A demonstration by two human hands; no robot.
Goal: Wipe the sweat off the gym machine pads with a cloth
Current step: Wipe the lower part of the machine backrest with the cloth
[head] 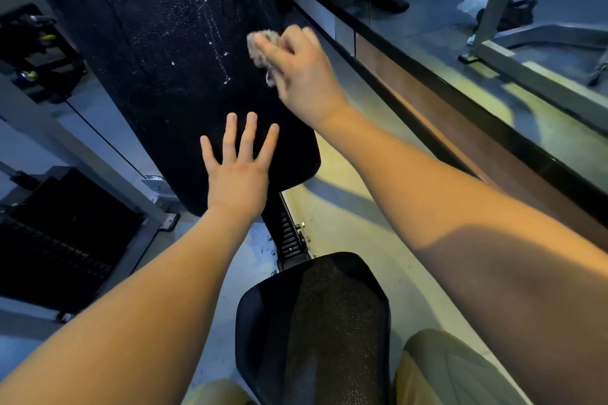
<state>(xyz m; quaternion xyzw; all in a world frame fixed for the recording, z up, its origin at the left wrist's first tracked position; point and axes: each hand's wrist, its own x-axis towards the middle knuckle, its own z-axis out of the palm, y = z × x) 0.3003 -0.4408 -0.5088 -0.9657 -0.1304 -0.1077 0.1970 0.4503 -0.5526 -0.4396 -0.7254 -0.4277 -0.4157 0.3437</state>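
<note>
Mid-wipe, the right hand [301,72] clutches a crumpled pale cloth [260,51] on the tall black backrest pad [158,69], left hand [237,171] flat; white specks [215,39] likely next.

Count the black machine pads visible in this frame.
2. The back pad stands ahead, left hand flat on its lower part, right hand holding the cloth at its right edge. The seat pad lies below, nearest the camera. Others may sit outside the frame.

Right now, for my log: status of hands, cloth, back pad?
Right hand grips cloth against back pad. Left hand flat on pad's lower end. Droplets on upper pad. Nothing blocking.
</note>
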